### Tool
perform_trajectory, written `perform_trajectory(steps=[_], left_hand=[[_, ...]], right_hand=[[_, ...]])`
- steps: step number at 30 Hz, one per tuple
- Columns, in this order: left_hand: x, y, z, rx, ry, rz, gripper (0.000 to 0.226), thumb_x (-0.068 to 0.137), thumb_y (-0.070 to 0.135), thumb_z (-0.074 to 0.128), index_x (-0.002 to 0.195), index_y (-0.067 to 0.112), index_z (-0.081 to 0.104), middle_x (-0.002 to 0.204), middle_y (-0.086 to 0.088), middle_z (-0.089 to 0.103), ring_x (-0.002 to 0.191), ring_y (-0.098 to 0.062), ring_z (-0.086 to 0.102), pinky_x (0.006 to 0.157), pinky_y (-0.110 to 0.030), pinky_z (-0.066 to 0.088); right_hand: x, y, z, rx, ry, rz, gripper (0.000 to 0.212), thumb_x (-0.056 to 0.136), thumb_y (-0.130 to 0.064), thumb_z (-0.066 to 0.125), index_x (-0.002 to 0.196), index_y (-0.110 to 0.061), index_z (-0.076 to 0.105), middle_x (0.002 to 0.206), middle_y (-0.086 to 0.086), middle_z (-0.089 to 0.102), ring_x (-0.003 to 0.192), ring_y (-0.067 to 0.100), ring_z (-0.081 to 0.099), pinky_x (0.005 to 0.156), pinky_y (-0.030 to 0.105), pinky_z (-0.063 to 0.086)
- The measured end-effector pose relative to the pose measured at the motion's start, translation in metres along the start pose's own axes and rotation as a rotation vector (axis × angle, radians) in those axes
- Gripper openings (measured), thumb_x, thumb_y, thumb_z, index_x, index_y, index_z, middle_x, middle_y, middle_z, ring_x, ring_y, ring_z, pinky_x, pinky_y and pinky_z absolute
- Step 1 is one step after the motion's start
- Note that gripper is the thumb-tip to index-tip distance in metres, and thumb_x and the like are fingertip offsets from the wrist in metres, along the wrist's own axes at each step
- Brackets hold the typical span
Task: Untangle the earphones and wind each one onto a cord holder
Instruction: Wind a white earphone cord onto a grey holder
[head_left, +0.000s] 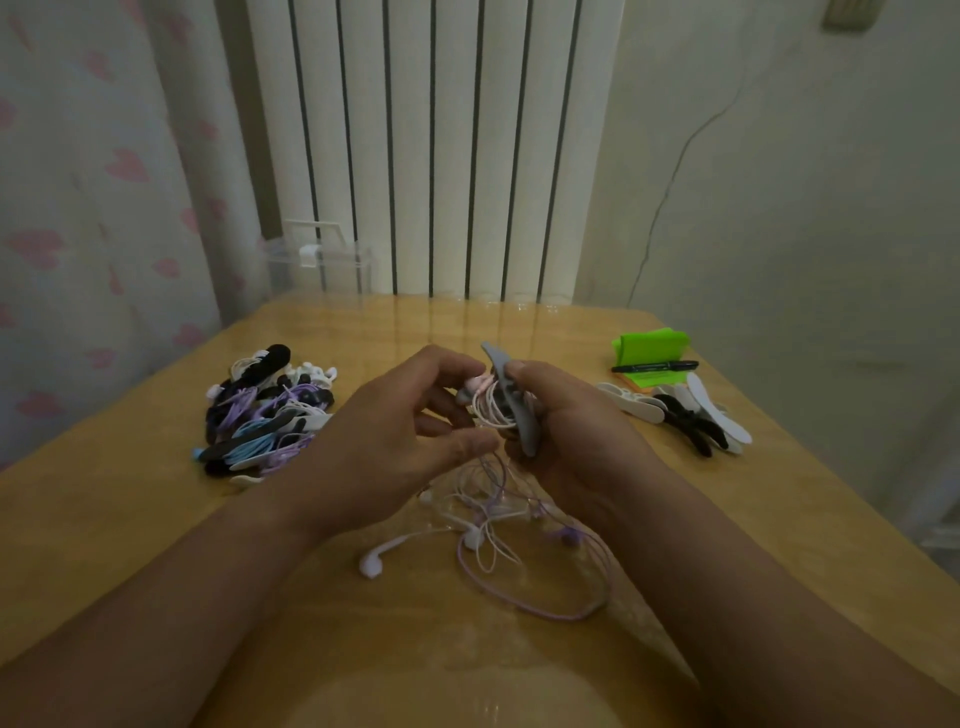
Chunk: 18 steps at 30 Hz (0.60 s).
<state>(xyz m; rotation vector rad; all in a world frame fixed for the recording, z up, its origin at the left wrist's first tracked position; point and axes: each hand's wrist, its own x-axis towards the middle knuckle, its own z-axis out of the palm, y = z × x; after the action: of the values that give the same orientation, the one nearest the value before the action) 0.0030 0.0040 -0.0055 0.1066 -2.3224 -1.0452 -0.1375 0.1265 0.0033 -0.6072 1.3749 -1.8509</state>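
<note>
At the centre of the frame, above a wooden table (130, 519), we see two bare hands meeting. Our right hand (566, 436) grips a grey holder (511, 400), thumb on top and fingers curled behind it, so the holder stands nearly upright with one pointed end up. A pale pink cord (488, 408) is wound several turns around its middle. Our left hand (395, 441), just beside the holder, has its fingers curled and pinches this cord between thumb and fingertips, close to the wound turns. From the hands, loose strands hang down to a tangle (498, 519) of white and lilac earphones lying on the table below, between the forearms. A white earbud (371, 564) lies at the tangle's lower left, and a lilac loop (545, 608) spreads toward the lower right. On the left of the table sits a pile (265, 415) of earphones in black, white, lilac and blue, wound on holders. At the right edge lie spare holders (675, 410), white and black, near a green pad (652, 345) with a black marker (654, 366) resting across it. Behind the table, a clear box (319, 265) stands before a white radiator (431, 145), and a curtain (78, 182) with pink hearts fills the upper left.
</note>
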Motion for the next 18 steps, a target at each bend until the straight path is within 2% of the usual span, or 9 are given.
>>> perform_trajectory(steps=[4,7,11,15,18], left_hand=[[0.001,0.000,-0.004,-0.060,0.062,0.018,0.036,0.084,0.039,0.073,0.118,0.028,0.065,0.108,0.013,0.070,0.100,-0.011,0.070,0.081,-0.027,0.061],[0.001,0.000,-0.003,-0.072,0.074,0.012,0.031,0.085,0.040,0.072,0.113,0.029,0.067,0.102,0.011,0.071,0.095,-0.014,0.070,0.081,-0.035,0.063],[0.001,0.000,0.001,-0.065,0.152,0.030,0.018,0.091,0.038,0.071,0.103,0.025,0.067,0.088,-0.001,0.071,0.078,-0.020,0.069,0.070,-0.043,0.061],[0.003,-0.001,0.004,-0.078,0.206,0.001,0.016,0.096,0.033,0.069,0.095,0.018,0.063,0.079,-0.005,0.064,0.073,-0.027,0.062,0.066,-0.048,0.057],[0.005,-0.001,0.012,-0.188,0.260,-0.087,0.013,0.100,0.023,0.067,0.092,0.013,0.062,0.075,0.001,0.063,0.068,-0.020,0.059,0.063,-0.037,0.057]], right_hand=[[-0.001,-0.001,0.001,-0.037,-0.022,-0.016,0.027,0.104,-0.024,0.056,0.118,-0.007,0.071,0.101,0.010,0.075,0.067,0.009,0.068,0.049,0.018,0.049],[-0.001,-0.001,0.002,-0.066,-0.023,-0.023,0.027,0.103,-0.024,0.056,0.119,-0.007,0.071,0.105,0.011,0.075,0.073,0.011,0.068,0.051,0.018,0.050],[-0.002,0.001,0.002,-0.113,-0.076,-0.041,0.027,0.103,-0.027,0.058,0.121,-0.013,0.072,0.113,0.013,0.073,0.095,0.024,0.069,0.072,0.030,0.049],[-0.004,0.002,0.006,-0.188,-0.089,-0.065,0.019,0.104,-0.027,0.058,0.115,-0.020,0.071,0.103,0.003,0.069,0.085,0.017,0.060,0.065,0.029,0.043],[-0.004,0.005,0.008,-0.199,-0.075,-0.088,0.006,0.103,-0.027,0.060,0.104,-0.024,0.065,0.089,-0.003,0.070,0.080,0.015,0.062,0.064,0.031,0.041]])
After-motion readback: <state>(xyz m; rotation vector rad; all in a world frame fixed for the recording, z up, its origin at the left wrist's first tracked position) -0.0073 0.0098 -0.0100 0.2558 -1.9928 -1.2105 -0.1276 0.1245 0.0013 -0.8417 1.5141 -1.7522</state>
